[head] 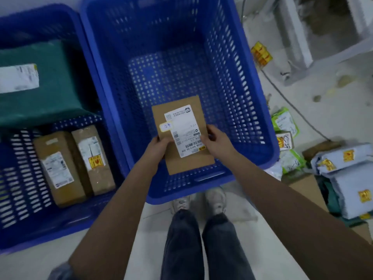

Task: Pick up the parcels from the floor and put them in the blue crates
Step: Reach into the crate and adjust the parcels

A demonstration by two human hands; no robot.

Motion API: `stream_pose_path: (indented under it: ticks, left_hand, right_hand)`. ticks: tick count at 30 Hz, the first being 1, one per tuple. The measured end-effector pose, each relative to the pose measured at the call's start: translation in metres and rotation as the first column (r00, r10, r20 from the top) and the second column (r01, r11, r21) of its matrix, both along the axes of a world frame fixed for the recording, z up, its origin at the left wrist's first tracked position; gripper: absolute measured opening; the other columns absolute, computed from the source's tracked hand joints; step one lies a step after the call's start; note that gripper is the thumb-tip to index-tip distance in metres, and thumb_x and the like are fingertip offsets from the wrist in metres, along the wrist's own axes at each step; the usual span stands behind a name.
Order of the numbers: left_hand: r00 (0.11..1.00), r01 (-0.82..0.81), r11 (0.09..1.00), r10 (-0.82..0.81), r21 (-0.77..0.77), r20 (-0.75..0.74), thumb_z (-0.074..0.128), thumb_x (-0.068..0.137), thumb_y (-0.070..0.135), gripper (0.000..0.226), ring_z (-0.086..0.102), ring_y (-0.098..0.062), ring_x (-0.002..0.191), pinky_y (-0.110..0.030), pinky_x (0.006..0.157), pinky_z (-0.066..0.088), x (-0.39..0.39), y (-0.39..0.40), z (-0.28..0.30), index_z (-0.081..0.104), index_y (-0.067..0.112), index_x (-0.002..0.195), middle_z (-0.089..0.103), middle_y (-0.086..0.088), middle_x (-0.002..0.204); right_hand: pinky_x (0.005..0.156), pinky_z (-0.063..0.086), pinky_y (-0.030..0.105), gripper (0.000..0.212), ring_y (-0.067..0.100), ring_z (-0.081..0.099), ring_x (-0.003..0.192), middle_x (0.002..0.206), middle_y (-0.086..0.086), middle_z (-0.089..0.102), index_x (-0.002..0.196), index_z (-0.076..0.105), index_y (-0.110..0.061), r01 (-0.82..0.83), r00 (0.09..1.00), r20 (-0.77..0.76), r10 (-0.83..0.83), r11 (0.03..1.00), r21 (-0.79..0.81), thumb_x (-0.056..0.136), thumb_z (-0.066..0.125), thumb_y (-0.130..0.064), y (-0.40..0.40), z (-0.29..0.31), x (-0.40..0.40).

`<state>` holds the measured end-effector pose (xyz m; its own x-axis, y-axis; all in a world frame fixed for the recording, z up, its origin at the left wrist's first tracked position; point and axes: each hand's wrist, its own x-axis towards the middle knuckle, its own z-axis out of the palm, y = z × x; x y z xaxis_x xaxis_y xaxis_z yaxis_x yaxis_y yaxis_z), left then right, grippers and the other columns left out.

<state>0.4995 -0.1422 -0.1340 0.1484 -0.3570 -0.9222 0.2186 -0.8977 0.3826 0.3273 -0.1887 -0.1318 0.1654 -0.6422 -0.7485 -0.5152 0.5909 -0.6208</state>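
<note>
A flat brown cardboard parcel [181,118] with a white shipping label is held over the near part of the middle blue crate [260,118], which has nothing else inside. My left hand [159,148] grips its left edge and my right hand [216,142] grips its right edge. The left blue crate [24,225] holds two brown boxes [60,168] side by side and a green bagged parcel [40,93] with a white label. On the floor at the right lie more parcels: pale blue bagged ones [351,178] and green-and-white ones [284,122].
My legs and shoes [201,201] stand right at the middle crate's near wall. A cable [292,104] runs across the floor at the right. A yellow packet [261,53] and white shelving legs [296,47] are at the upper right.
</note>
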Motion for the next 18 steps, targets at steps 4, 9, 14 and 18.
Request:
stream_pose_path:
  ticks: [4,9,14,18]
  left_hand:
    - [0.991,-0.129,0.986,0.125,0.102,0.048,0.061,0.089,0.029,0.057,0.057,-0.022,0.112,-0.035,0.089,0.049,0.005,0.021,-0.062,0.041,0.011,0.14,0.055,-0.005,0.134]
    - [0.96,-0.194,0.967,0.152,0.167,0.235,0.04,0.098,0.02,0.046,0.054,-0.029,0.118,-0.038,0.1,0.045,0.01,0.032,-0.122,0.037,0.016,0.144,0.051,-0.009,0.136]
    - [0.934,-0.116,0.975,0.043,0.189,0.354,0.04,0.096,0.014,0.05,0.05,-0.034,0.123,-0.046,0.103,0.044,-0.002,0.035,-0.157,0.029,0.015,0.145,0.045,-0.013,0.141]
    - [0.89,0.0,0.965,-0.119,0.261,0.44,0.043,0.093,0.005,0.052,0.046,-0.036,0.121,-0.045,0.097,0.046,-0.018,0.034,-0.167,0.027,0.004,0.142,0.032,-0.014,0.143]
  right_hand:
    - [0.102,0.046,0.04,0.051,0.024,0.05,0.124,0.136,0.005,0.052,0.143,0.038,-0.019,-0.083,0.992,-0.089,0.088,0.995,0.058,0.095,0.049,-0.011,0.005,-0.058,0.031]
    - [0.093,0.045,0.034,0.053,0.024,0.052,0.12,0.137,0.004,0.052,0.145,0.035,-0.023,-0.01,0.992,-0.12,0.04,0.97,0.241,0.094,0.049,-0.013,0.017,-0.124,0.06]
    - [0.075,0.047,0.029,0.052,0.022,0.056,0.11,0.134,0.004,0.053,0.144,0.034,-0.022,0.166,0.983,-0.132,-0.128,0.927,0.337,0.094,0.044,-0.013,0.032,-0.164,0.075]
    - [0.082,0.044,0.032,0.054,0.026,0.053,0.119,0.137,0.008,0.051,0.145,0.032,-0.02,0.155,0.981,-0.162,-0.102,0.921,0.357,0.093,0.045,-0.013,0.034,-0.183,0.073]
